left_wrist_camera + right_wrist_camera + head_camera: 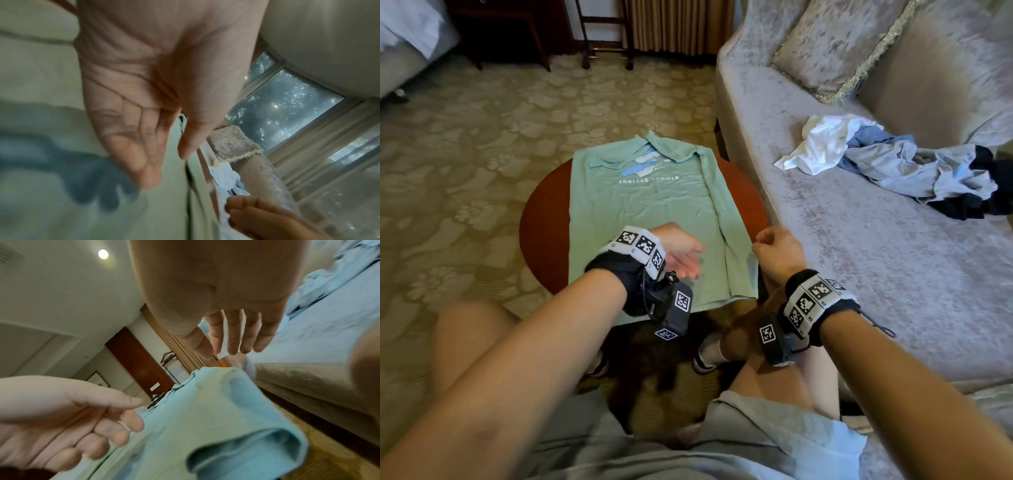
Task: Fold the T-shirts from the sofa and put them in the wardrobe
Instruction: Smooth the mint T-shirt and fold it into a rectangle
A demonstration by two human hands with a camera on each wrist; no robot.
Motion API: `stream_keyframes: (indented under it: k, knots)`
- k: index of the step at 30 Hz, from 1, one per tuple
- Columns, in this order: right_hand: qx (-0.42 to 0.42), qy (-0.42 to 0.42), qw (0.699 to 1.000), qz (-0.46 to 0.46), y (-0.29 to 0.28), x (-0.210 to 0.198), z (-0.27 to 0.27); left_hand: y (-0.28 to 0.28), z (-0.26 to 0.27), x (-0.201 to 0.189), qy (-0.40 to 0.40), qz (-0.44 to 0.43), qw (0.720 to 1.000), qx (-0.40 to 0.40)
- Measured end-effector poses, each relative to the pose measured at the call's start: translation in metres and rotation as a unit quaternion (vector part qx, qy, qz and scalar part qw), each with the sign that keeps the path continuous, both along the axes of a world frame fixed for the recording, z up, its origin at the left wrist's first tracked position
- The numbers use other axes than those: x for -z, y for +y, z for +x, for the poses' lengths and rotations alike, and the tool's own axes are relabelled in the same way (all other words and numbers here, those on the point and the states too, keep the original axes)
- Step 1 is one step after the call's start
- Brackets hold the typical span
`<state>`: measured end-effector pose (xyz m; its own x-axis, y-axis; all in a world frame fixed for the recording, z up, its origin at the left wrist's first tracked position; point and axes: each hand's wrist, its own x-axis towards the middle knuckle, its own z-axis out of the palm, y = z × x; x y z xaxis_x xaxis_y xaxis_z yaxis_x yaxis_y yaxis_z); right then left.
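Green T-shirt (654, 205) lies on my table (541, 219), right side folded. My left hand (681, 255) hovers slack; my right hand (779, 255) curls loosely, holding nothing. Next I fold the left side.

Mint-green T-shirt (654, 212): soft matt cloth, faintly creased; round table (541, 226) beneath: polished reddish wood; sofa (859, 246), right of frame: mottled grey velvety upholstery; carpet (465, 154): patterned pile.
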<state>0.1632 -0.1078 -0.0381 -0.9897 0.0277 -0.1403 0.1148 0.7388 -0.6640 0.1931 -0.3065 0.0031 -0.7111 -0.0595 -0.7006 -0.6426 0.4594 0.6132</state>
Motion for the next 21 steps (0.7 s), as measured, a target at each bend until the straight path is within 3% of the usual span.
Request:
stream_keyframes:
  k: [3, 6, 8, 10, 13, 17, 21]
  knots:
    - [-0.129, 0.018, 0.987, 0.093, -0.028, -0.001, -0.012, -0.052, -0.007, 0.0, 0.142, -0.198, 0.968, -0.06]
    - [-0.234, -0.034, 0.962, 0.139, -0.056, 0.002, -0.021, -0.089, 0.002, 0.007, 0.147, -0.35, 0.925, -0.017]
    - [-0.244, -0.063, 0.959, 0.13, -0.066, 0.003, -0.024, -0.1, 0.013, 0.018, 0.103, -0.366, 0.925, 0.028]
    - [-0.245, -0.022, 0.946, 0.211, -0.069, -0.005, -0.027, -0.106, 0.022, 0.025, 0.084, -0.392, 0.914, 0.068]
    - [-0.218, 0.009, 0.926, 0.309, -0.07, -0.022, -0.035, -0.114, 0.019, 0.018, 0.074, -0.405, 0.909, 0.061]
    - [-0.207, -0.082, 0.935, 0.277, -0.072, -0.016, -0.046, -0.119, 0.012, 0.0, 0.037, -0.384, 0.919, 0.081]
    - [-0.179, -0.06, 0.945, 0.269, -0.085, -0.018, -0.06, -0.136, 0.002, -0.009, 0.045, -0.375, 0.924, 0.058]
